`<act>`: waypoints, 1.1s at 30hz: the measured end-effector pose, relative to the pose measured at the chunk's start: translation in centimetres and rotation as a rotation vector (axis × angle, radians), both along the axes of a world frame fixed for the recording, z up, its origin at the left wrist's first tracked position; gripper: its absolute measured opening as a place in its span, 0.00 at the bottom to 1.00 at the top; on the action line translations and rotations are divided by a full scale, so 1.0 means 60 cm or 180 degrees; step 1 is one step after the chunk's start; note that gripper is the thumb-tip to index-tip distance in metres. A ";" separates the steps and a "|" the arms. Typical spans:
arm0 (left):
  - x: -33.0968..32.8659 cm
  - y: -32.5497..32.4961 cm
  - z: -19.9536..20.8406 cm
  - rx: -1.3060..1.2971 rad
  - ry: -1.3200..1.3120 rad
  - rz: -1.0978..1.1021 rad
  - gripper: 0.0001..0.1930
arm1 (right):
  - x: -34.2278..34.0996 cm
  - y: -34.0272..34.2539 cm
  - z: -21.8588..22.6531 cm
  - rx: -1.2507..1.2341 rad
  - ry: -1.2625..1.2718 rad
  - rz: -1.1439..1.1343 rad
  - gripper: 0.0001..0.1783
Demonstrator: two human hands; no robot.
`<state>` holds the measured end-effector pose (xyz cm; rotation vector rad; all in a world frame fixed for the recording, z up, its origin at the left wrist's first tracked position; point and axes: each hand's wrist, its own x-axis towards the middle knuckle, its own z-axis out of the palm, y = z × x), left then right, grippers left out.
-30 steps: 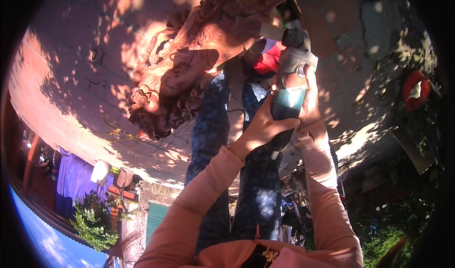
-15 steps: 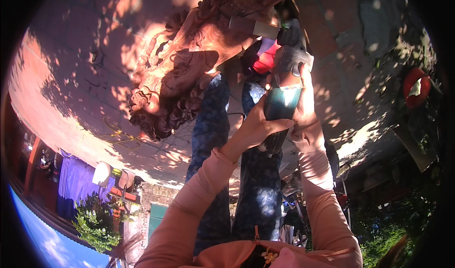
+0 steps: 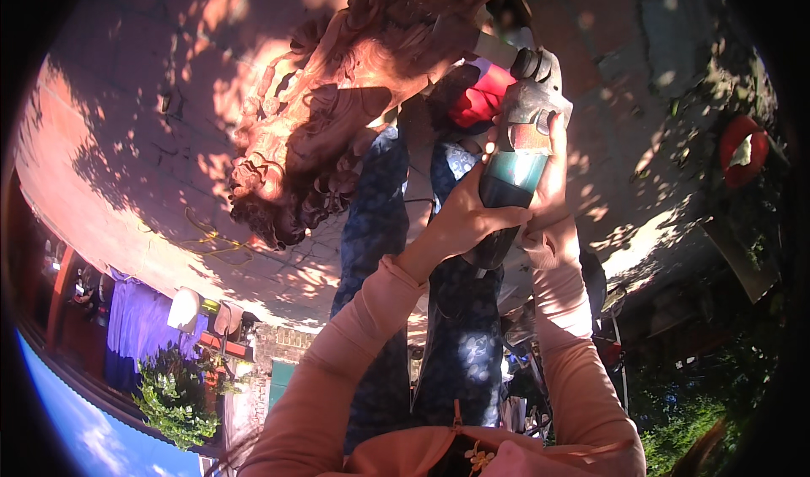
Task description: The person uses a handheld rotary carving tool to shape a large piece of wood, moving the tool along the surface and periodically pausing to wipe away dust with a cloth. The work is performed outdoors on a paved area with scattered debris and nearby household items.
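Both my hands are wrapped round a green and dark power grinder [image 3: 511, 173] with a grey metal head. My left hand [image 3: 458, 217] grips the body from its left side, thumb across it. My right hand [image 3: 550, 173] holds the right side, fingers up near the metal head; part of it is hidden behind the tool. A pale cylindrical attachment [image 3: 496, 49] sticks out leftward from the grinder's head, beside a large reddish-brown wood carving [image 3: 346, 110]. Whether the attachment touches the wood, I cannot tell. The carving has curled, deeply cut ornament and lies before my legs.
Red cloth [image 3: 481, 101] lies between the carving and the grinder. A round red object [image 3: 742, 152] sits on the paved ground at the right. Yellow cord [image 3: 207, 239] lies at the left. My legs in blue patterned trousers [image 3: 371, 215] are close beneath my arms.
The grinder has shifted a little to the right, its head and attachment moving away from the carving's middle. Both hands moved with it and kept their hold. The carving stayed in place.
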<state>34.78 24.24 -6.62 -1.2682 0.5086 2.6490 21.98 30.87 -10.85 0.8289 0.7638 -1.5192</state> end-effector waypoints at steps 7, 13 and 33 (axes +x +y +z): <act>0.034 -0.003 0.024 0.0296 -0.0025 0.0271 0.36 | 0.046 -0.008 0.036 0.0453 0.0238 0.0214 0.33; 0.030 -0.049 0.007 -0.0016 0.0240 -0.0602 0.35 | 0.039 -0.029 0.042 0.0643 0.0273 0.0066 0.36; 0.078 -0.058 0.025 0.0155 -0.0117 -0.0732 0.37 | 0.087 -0.022 0.055 0.0501 0.0568 0.0297 0.35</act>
